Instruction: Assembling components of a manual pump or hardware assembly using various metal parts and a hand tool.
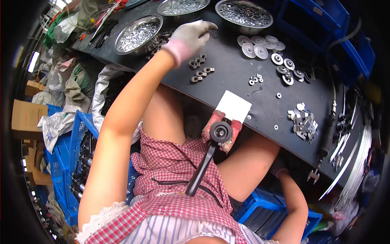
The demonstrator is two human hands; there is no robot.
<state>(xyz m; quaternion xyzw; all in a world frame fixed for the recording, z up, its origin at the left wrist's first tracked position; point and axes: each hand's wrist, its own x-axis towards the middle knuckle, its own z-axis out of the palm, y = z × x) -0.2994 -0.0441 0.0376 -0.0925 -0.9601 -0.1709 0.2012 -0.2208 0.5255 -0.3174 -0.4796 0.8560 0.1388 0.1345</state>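
My left hand (189, 38), in a pale grey glove with a pink cuff, reaches over the dark table. Its fingers are stretched out to the right beside small dark parts (213, 34), and nothing shows in them. Nearer to me lie several small metal sleeve-like parts (199, 68) in two clusters. My right hand (278, 166), in a dark glove, is low at the right below the table edge. Its fingers are hidden. Between my knees stands a black round piece with a black rod (202, 168), against red-wrapped supports (217, 118) and a white square plate (233, 105).
Metal bowls of small parts (139, 34) line the table's far side. Right of centre lie pale discs (255, 48), washers (278, 95) and flat metal pieces (304, 122). Blue crates (260, 203) flank my legs. Thin metal rods (353, 158) stick out at the right.
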